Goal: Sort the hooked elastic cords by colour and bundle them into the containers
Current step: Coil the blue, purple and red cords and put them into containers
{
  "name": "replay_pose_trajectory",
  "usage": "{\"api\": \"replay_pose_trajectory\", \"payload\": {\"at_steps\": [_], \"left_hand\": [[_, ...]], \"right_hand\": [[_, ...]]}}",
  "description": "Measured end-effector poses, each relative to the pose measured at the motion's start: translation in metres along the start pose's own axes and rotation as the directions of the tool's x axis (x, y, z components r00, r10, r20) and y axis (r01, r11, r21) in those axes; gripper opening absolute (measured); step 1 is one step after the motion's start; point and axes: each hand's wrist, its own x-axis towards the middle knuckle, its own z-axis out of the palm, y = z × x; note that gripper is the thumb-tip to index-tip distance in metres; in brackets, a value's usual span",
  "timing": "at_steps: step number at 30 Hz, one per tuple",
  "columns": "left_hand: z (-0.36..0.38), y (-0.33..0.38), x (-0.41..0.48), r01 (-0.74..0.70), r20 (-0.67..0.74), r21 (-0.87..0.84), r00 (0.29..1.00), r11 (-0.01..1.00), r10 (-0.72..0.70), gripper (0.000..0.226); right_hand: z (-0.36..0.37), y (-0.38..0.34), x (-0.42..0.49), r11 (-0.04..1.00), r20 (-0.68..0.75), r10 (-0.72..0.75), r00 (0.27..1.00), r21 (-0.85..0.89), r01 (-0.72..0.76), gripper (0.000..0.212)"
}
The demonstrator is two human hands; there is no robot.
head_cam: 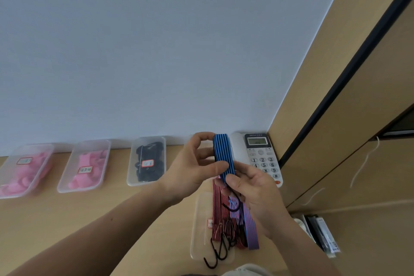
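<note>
Head view is showing the left hand (190,168) and right hand (253,192) both pinching the folded blue cord (223,157) above the clear container (197,226) of red cords (218,204) on the counter (67,213), the cord looking light, floppy and stretchy, so gripping the flat band near its hooks is seeming safest.

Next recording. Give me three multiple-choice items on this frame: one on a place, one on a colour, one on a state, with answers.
1. The telephone stands: A. left of the containers B. at the right end of the desk C. on the floor
2. The held-up cord is: A. blue-black striped B. yellow C. green
3. The left hand and right hand: A. hang idle B. both grip the cord C. lift the handset
Answers: B, it is beside the wooden panel; A, its stripes show; B, fingers pinch it.
</note>
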Motion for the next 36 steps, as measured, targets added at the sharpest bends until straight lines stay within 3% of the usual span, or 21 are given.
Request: {"api": "replay_pose_trajectory", "payload": {"at_steps": [5,9,13,17,24,30,33,36], "left_hand": [[-0.003,-0.004,0.002,-0.082,-0.029,0.106,0.996,0.991,0.085,0.063],[-0.006,-0.007,0.001,-0.113,0.013,0.207,0.994,0.972,0.112,0.055],[-0.015,-0.009,-0.001,-0.117,-0.037,0.333,0.99,0.936,0.136,0.051],[-0.027,-0.01,0.0,-0.143,-0.11,0.557,0.964,0.818,0.243,0.045],[-0.042,-0.018,-0.003,-0.071,-0.304,0.294,0.939,0.953,0.163,0.045],[-0.054,-0.024,-0.002,-0.07,-0.347,0.29,0.922,0.955,0.173,0.046],[-0.062,-0.03,-0.002,-0.066,-0.322,0.302,0.932,0.951,0.167,0.046],[-0.074,-0.034,-0.004,-0.037,-0.25,0.32,0.961,0.947,0.122,0.045]], "right_hand": [[0.001,-0.003,0.005,0.999,-0.083,0.049,0.995,0.015,-0.048,0.029],[0.01,-0.002,0.011,1.0,-0.122,0.021,0.992,-0.005,-0.022,0.059],[0.017,0.002,0.017,0.996,-0.141,-0.025,0.99,-0.091,0.012,0.044],[0.026,0.004,0.024,0.997,-0.156,-0.025,0.987,-0.082,0.012,0.043],[0.047,0.009,0.042,0.995,-0.316,0.063,0.947,0.099,-0.033,0.029],[0.074,0.015,0.052,0.988,-0.471,-0.089,0.878,-0.151,0.02,0.019],[0.087,0.019,0.055,0.988,-0.456,-0.051,0.889,-0.156,-0.023,0.033],[0.096,0.021,0.055,0.992,-0.475,-0.07,0.877,-0.126,0.011,0.031]]}}
